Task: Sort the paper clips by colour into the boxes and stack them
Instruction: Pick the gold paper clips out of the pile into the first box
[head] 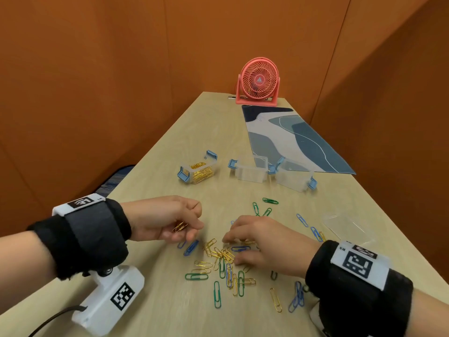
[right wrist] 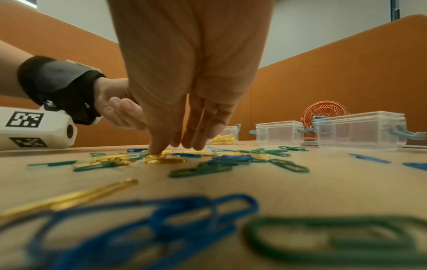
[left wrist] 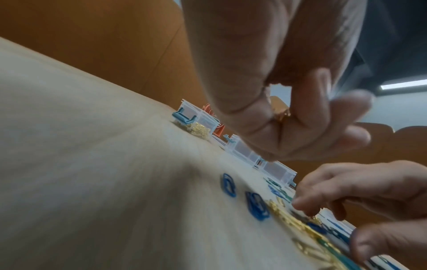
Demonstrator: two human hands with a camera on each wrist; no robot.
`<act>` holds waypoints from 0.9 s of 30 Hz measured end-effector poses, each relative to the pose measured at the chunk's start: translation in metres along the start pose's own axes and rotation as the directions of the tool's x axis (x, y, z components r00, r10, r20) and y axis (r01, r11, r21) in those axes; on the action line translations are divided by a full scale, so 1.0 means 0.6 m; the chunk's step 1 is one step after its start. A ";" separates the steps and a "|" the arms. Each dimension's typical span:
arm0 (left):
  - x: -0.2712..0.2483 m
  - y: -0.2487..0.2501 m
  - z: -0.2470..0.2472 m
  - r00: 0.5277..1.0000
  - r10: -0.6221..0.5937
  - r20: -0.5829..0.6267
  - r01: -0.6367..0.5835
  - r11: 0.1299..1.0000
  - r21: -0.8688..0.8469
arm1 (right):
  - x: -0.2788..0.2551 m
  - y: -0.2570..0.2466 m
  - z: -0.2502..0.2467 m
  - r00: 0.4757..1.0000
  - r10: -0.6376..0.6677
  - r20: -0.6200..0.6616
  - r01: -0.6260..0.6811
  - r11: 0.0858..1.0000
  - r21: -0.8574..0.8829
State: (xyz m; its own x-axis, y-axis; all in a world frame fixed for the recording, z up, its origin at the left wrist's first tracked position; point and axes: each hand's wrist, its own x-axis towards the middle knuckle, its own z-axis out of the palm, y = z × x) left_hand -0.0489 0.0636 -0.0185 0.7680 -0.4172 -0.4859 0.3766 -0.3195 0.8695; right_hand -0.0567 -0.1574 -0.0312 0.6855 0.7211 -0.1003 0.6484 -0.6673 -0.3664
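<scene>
**Around the work area**

A pale wood-grain counter (head: 170,147) runs away between orange partition walls (head: 97,69). At its far end stands a coral-pink desk fan (head: 258,81), upright and facing the viewer. Just in front of it, along the right edge, lies a flat mat (head: 298,142) printed with blue, grey and white curved shapes.

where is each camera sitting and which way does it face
Head: looks forward and down the table; both hands show, the left hand holding gold clips.
Left wrist: low by the table, looks along the palm toward the boxes; left hand and right hand show.
Right wrist: near table level, looks along the right hand at the scattered clips.
Shared: all three views show the box of gold clips.
</scene>
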 end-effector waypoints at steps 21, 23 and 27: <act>0.007 -0.024 0.034 0.942 0.333 -0.024 -0.182 0.572 0.800 | 0.008 -0.002 -0.005 0.999 -0.051 0.016 0.053 0.989 -0.139; 0.008 -0.023 0.035 0.940 0.341 -0.016 -0.199 0.585 0.786 | 0.007 -0.004 -0.005 0.998 -0.065 0.012 0.066 0.990 -0.121; 0.007 -0.023 0.039 0.947 0.323 -0.001 -0.170 0.502 0.848 | 0.009 -0.003 0.002 0.984 -0.173 0.049 0.180 0.963 -0.202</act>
State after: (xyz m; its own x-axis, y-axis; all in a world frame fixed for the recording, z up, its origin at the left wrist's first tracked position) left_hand -0.0633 0.0463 -0.0347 0.8490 -0.4971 -0.1794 -0.3808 -0.8108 0.4445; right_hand -0.0544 -0.1523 -0.0321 0.5456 0.8342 -0.0807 0.8143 -0.5504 -0.1842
